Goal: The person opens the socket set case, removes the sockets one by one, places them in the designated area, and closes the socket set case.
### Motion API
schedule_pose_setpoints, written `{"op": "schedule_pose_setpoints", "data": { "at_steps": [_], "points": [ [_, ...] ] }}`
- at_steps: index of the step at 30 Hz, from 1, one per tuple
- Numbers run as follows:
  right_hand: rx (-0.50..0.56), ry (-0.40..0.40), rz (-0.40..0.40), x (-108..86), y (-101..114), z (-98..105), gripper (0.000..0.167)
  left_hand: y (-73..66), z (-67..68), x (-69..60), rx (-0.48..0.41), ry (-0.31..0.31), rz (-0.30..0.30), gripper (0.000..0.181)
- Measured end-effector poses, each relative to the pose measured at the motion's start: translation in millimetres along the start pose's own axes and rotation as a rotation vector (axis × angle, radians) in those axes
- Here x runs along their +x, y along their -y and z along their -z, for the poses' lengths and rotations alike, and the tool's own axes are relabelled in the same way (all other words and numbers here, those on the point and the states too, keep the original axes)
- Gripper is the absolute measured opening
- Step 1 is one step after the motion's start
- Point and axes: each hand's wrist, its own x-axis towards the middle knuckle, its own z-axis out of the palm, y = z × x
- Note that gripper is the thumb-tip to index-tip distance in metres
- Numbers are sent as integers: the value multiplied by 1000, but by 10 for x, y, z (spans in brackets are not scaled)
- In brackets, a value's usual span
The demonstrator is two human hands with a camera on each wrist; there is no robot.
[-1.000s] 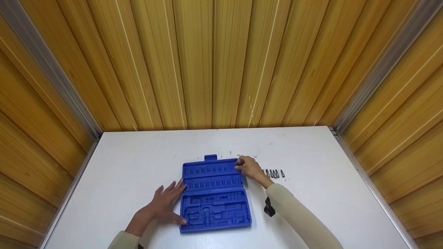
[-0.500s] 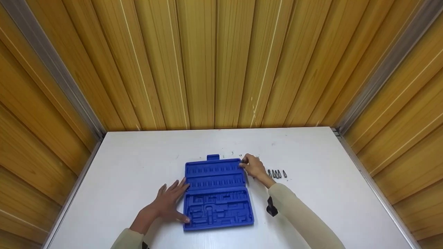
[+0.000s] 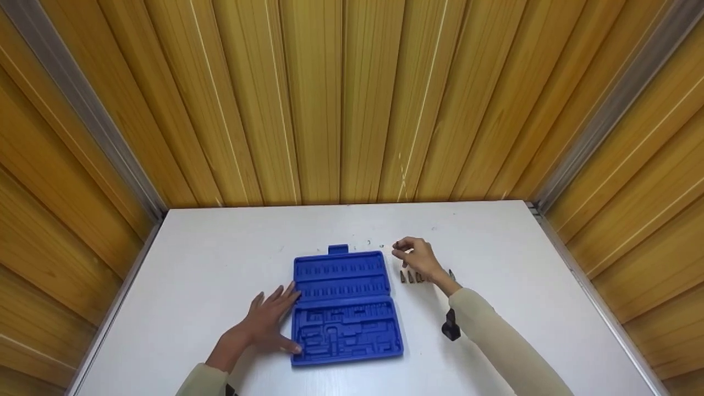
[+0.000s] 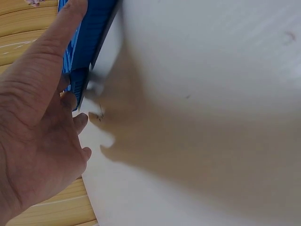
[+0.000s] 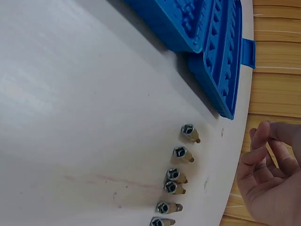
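An unfolded blue plastic socket case (image 3: 344,302) lies on the white table, its moulded slots facing up. At its left edge, my left hand (image 3: 261,324) is spread with straight fingers, the thumb on the near left corner and fingertips touching the lid side. Past the far right corner, my right hand (image 3: 421,258) pinches a small dark bit socket (image 3: 396,245) above the table. In the right wrist view that piece is hidden by the fingers. Below this hand stands a row of several metal bit sockets (image 5: 181,153), their square openings showing.
The white table (image 3: 220,247) meets yellow wood-patterned panels (image 3: 341,104) at the back and both sides. Small specks and marks lie behind the case. A case latch (image 3: 337,249) sticks out at its far edge.
My right hand has moved right, away from the lid's far right corner, with the small bit socket between its fingers. The left hand stays at the case's left edge.
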Motion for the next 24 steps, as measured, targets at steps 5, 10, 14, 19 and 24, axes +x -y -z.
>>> {"op": "schedule_pose_setpoints", "data": {
  "at_steps": [5, 10, 14, 19, 24],
  "points": [
    [-60, -7, -23, -47, -68, 172, 34, 10, 33, 14, 0, 11, 7, 128],
    [-108, -24, -38, -127, -159, 372, 38, 6, 55, 8, -7, 19, 9, 128],
    [-150, -22, -62, -218, -253, 540, 38, 7, 48, 6, 6, 17, 9, 128],
    [-189, -7, -118, -334, -386, 734, 41, 15, 33, 19, 11, 16, 7, 127],
    [-211, 31, -131, -403, -449, 894, 42, 19, 41, 21, 16, 13, 5, 127]
  ]
}}
